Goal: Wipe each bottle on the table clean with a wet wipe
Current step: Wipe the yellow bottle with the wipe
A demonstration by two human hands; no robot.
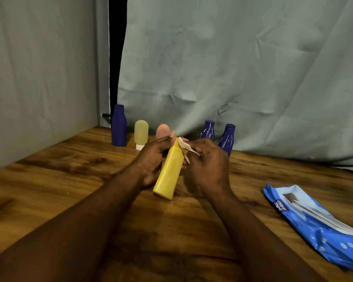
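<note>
My left hand [151,159] grips a yellow bottle [169,174], tilted with its base toward me and held above the wooden table [69,180]. At the bottle's top end my right hand [208,161] pinches a crumpled white wet wipe [184,148] against it. Behind my hands stand a tall dark blue bottle [119,126], a pale yellow tube [141,134] on its white cap, a pink tube [162,131] partly hidden by my left hand, and two smaller blue bottles [207,130] [227,139].
A blue wet-wipe pack [314,224] lies on the table at the right, its flap peeled back. A grey-green cloth backdrop [232,68] hangs behind the table, and a grey wall [39,78] closes off the left side.
</note>
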